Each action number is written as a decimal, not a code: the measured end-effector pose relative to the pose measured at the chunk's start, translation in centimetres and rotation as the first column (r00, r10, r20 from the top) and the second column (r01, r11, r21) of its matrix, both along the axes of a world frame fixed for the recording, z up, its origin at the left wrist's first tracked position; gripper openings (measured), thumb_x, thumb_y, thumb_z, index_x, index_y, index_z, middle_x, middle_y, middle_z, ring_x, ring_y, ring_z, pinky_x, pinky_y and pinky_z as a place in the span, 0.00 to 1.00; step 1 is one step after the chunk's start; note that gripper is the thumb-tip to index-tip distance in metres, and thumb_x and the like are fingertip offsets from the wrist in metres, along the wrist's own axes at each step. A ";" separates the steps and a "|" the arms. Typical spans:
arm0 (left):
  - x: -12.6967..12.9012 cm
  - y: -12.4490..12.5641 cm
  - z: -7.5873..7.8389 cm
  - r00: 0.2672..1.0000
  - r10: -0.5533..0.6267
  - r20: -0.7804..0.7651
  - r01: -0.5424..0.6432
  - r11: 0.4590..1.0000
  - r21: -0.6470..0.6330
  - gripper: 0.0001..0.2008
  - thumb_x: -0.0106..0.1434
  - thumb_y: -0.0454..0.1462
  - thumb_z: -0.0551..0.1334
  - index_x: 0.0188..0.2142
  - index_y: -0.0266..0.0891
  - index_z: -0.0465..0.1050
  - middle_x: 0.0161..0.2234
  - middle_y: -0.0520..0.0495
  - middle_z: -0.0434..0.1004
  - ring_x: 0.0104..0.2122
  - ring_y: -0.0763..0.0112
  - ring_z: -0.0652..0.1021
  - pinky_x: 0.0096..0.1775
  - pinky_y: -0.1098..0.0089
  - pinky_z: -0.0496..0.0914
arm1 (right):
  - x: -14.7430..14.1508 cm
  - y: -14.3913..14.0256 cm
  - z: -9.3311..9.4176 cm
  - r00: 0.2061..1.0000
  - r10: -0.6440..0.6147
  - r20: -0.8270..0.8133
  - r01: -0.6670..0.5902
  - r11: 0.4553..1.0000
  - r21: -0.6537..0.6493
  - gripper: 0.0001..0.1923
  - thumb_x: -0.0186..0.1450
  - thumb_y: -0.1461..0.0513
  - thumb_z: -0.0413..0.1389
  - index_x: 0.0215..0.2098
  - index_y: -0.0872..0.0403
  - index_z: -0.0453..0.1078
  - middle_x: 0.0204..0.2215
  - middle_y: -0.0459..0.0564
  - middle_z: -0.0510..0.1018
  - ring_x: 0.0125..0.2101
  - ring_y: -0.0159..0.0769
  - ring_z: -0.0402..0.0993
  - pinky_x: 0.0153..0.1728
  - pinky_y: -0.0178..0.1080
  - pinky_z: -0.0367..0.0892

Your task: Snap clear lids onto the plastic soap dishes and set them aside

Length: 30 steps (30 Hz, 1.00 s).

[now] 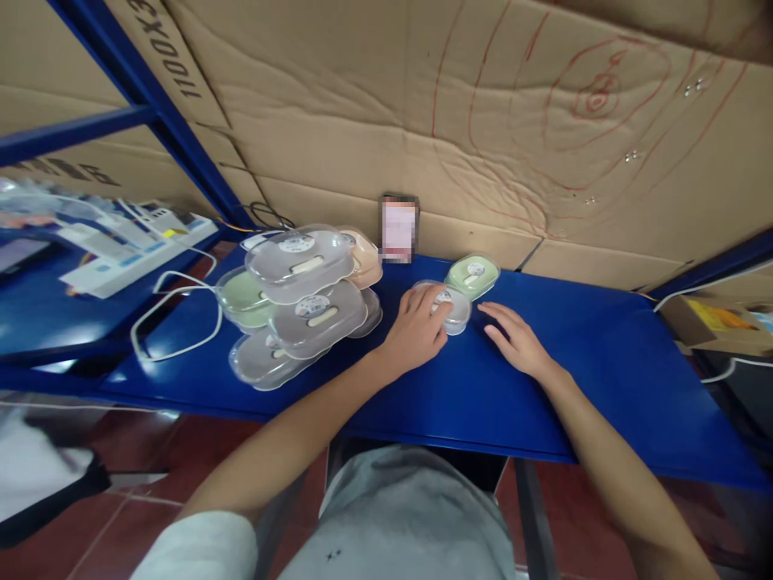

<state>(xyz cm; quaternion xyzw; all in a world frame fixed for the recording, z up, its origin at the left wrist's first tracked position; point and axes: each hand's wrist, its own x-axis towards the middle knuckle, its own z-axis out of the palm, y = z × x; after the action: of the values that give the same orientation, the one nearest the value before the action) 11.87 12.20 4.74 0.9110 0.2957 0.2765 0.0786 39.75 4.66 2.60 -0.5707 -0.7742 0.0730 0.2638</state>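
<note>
Now left hand (419, 326) rests fingers on a clear packet (452, 308) mid-desk (604, 362), not closed round it; right hand (513, 337) flat, open beside. Next: close on the packet.

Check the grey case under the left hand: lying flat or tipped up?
Flat. The grey case lies lid-up on the blue shelf; left hand rests on it, and the green case behind also lies flat.

left hand (418, 322) on a clear case (452, 306) (blue shelf (604, 362)), right hand (513, 338) beside it
</note>
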 end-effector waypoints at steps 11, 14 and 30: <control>0.4 -0.4 0.1 0.999 0.036 -0.018 -0.036 0.999 0.013 0.16 0.76 0.41 0.58 0.59 0.39 0.75 0.64 0.33 0.73 0.65 0.46 0.72 0.68 0.43 0.61 | -2.7 -0.2 0.8 0.981 0.149 0.125 -0.153 0.988 0.022 0.23 0.80 0.56 0.48 0.71 0.42 0.68 0.67 0.52 0.77 0.67 0.50 0.73 0.67 0.59 0.68; 0.1 0.0 0.0 0.996 0.085 -0.039 -0.084 0.996 0.005 0.18 0.72 0.39 0.62 0.59 0.38 0.75 0.65 0.32 0.72 0.66 0.43 0.71 0.68 0.41 0.59 | -0.4 2.1 1.0 0.984 -0.005 0.178 -0.018 0.992 0.125 0.30 0.77 0.63 0.45 0.76 0.44 0.61 0.74 0.56 0.67 0.73 0.56 0.63 0.69 0.67 0.61; -1.3 2.1 1.3 0.992 -0.078 -0.100 0.069 0.993 -0.092 0.18 0.74 0.41 0.63 0.61 0.48 0.76 0.66 0.41 0.77 0.63 0.50 0.76 0.61 0.47 0.67 | 3.8 3.1 2.3 0.957 -0.149 0.249 0.113 0.982 0.154 0.24 0.76 0.45 0.55 0.64 0.43 0.76 0.55 0.57 0.79 0.56 0.51 0.77 0.57 0.56 0.71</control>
<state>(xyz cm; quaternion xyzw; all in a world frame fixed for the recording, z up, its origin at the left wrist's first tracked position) 10.53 14.27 5.99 0.9300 0.2774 0.2127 0.1134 43.54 7.80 4.93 -0.6058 -0.7656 -0.0738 0.2035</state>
